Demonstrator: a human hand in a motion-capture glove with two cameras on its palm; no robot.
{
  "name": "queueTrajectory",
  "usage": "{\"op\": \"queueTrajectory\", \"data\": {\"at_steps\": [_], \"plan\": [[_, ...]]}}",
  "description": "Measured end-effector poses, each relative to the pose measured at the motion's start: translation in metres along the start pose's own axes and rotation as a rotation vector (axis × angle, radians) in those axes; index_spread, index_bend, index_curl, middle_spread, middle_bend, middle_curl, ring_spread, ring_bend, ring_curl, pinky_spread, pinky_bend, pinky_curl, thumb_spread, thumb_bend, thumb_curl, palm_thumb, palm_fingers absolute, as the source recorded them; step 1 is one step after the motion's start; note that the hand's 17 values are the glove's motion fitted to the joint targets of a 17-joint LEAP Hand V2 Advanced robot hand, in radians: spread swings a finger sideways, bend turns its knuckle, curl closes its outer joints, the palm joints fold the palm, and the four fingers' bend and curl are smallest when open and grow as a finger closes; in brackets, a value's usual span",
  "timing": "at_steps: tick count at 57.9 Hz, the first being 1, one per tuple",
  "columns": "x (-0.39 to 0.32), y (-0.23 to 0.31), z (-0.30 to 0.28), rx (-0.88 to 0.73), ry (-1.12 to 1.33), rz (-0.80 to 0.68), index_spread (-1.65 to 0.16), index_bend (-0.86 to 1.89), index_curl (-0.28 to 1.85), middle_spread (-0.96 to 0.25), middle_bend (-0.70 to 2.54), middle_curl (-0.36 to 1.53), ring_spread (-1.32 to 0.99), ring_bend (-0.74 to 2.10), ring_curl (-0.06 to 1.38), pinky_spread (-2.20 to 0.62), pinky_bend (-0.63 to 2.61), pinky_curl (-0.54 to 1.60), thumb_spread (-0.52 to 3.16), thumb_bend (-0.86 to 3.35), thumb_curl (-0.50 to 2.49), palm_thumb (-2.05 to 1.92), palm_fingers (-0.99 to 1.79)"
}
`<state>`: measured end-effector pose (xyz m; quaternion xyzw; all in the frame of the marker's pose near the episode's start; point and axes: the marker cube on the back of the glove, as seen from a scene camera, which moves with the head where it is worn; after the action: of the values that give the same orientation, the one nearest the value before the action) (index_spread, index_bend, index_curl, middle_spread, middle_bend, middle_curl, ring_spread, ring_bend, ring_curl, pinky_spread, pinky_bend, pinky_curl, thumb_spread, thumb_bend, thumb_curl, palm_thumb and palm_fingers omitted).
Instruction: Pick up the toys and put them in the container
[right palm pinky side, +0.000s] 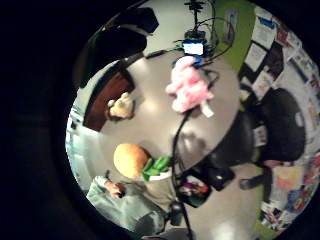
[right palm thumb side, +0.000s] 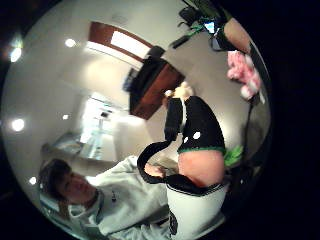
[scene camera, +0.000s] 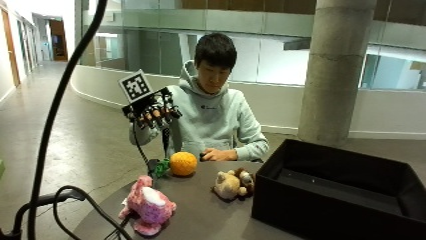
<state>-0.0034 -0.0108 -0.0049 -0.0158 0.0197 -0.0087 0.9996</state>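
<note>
Writing cannot be read on the toys (scene camera: 148, 204).

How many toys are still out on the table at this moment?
3: a pink plush at the near edge, an orange plush with green leaves in front of the person, and a tan plush beside the black container. The container's inside is partly hidden.
</note>
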Motion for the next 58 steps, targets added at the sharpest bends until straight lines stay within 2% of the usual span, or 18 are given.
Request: {"op": "queueTrajectory", "data": {"at_steps": [8, 13, 20, 24, 26, 35, 44, 52, 58], "plan": [[-0.014, -0.051, -0.013, -0.124, 0.17, -0.056, -0.17, 0.26, 0.15, -0.01, 0.28, 0.11, -0.06, 0.25, 0.08, 0.0, 0.3, 0.13, 0.97, 0.14, 0.07, 0.13, 0.37], [-0.014, -0.084, -0.007, -0.134, 0.299, -0.001, -0.22, 0.18, 0.18, -0.01, 0.21, 0.12, -0.07, 0.21, 0.09, 0.0, 0.39, 0.19, 1.19, 0.14, 0.1, 0.1, 0.18], [-0.004, -0.111, 0.008, -0.185, 0.389, 0.06, -0.25, 0.12, 0.18, -0.02, 0.14, 0.14, -0.06, 0.17, 0.1, 0.0, 0.53, 0.25, 1.34, 0.09, 0.13, 0.02, -0.08], [0.014, -0.127, 0.023, -0.229, 0.39, -0.038, -0.26, 0.12, 0.18, -0.02, 0.15, 0.15, -0.06, 0.17, 0.1, 0.01, 0.57, 0.26, 1.38, 0.07, 0.15, -0.01, -0.14], [0.022, -0.131, 0.032, -0.232, 0.385, -0.038, -0.27, 0.12, 0.18, -0.02, 0.15, 0.16, -0.06, 0.18, 0.11, 0.01, 0.57, 0.27, 1.39, 0.06, 0.15, -0.02, -0.16], [0.061, -0.131, 0.09, -0.281, 0.361, 0.14, -0.28, 0.1, 0.18, -0.01, 0.13, 0.17, -0.04, 0.17, 0.13, 0.01, 0.62, 0.3, 1.42, 0.01, 0.18, -0.02, -0.23], [0.092, -0.125, 0.145, -0.394, 0.316, 0.263, -0.29, 0.09, 0.17, 0.01, 0.1, 0.17, -0.02, 0.19, 0.16, 0.03, 0.7, 0.33, 1.4, -0.02, 0.2, -0.02, -0.22], [0.103, -0.118, 0.175, -0.337, 0.35, 0.276, -0.3, 0.06, 0.15, 0.01, 0.13, 0.17, 0.0, 0.33, 0.21, 0.03, 0.87, 0.38, 1.39, 0.01, 0.23, 0.06, -0.07], [0.1, -0.12, 0.178, -0.267, 0.442, 0.226, -0.31, 0.01, 0.08, 0.03, 0.16, 0.17, -0.07, 0.85, 0.33, -0.03, 1.02, 0.4, 1.42, 0.08, 0.27, 0.19, 0.26]]}}
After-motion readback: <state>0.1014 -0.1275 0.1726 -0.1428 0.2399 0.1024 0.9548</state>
